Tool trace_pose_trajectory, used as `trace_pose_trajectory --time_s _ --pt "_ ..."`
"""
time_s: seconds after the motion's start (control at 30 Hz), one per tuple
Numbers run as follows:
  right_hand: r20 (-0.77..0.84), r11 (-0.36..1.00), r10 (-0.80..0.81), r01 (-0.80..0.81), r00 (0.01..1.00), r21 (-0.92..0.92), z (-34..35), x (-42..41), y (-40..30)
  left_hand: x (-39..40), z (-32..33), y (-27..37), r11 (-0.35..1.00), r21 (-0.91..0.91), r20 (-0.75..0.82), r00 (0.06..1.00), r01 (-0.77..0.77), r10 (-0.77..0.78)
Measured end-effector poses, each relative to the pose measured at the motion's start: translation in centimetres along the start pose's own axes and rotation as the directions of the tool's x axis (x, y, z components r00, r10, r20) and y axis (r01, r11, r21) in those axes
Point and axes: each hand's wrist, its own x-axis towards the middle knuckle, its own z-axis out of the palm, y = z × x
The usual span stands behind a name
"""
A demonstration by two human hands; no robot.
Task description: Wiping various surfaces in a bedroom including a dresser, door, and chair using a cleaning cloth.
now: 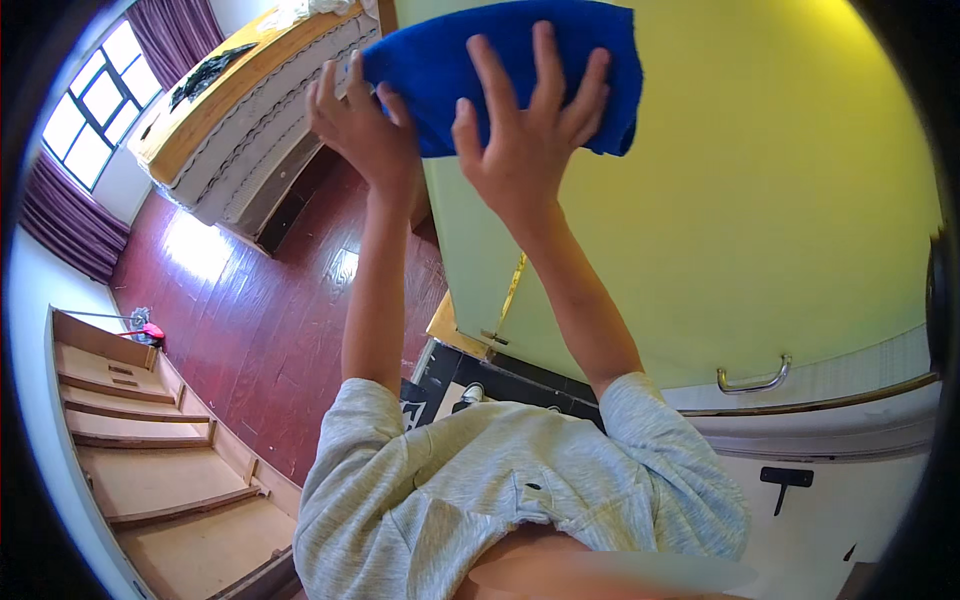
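Note:
A blue cloth [427,67] lies against a broad yellow-green panel or wall surface [712,210], high in front of me. My right hand [525,135] presses flat on the cloth with its fingers spread. At the cloth's left end is my left hand [367,124], its thumb over the cloth and its fingers bent around that end, near the panel's left edge. A bit of blue shows between those fingers. What lies behind the cloth is hidden.
A chrome handle [754,379] juts out at lower right, above a black fitting [786,478]. Stacked mattresses [247,142] stand upper left on the red-brown wood floor [247,360]. A compartmented wooden frame [165,465] lies lower left. A pink dustpan [152,331] sits by the wall.

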Motion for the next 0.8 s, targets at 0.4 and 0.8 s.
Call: trace_pose_trajectory --time_s 0.4,0.8 --pt "0.043 0.917 0.198 -0.170 0.979 -0.360 -9.6 0.3 8.7 -2.2 -0.2 17.1 0.801 -0.571 -0.116 0.984 -0.179 0.137" --pt "-0.311 0.811 0.052 -0.222 0.949 -0.541 -34.2 -7.7 38.1 -10.2 -6.0 48.1 0.358 -0.779 -0.214 0.755 -0.515 0.619"
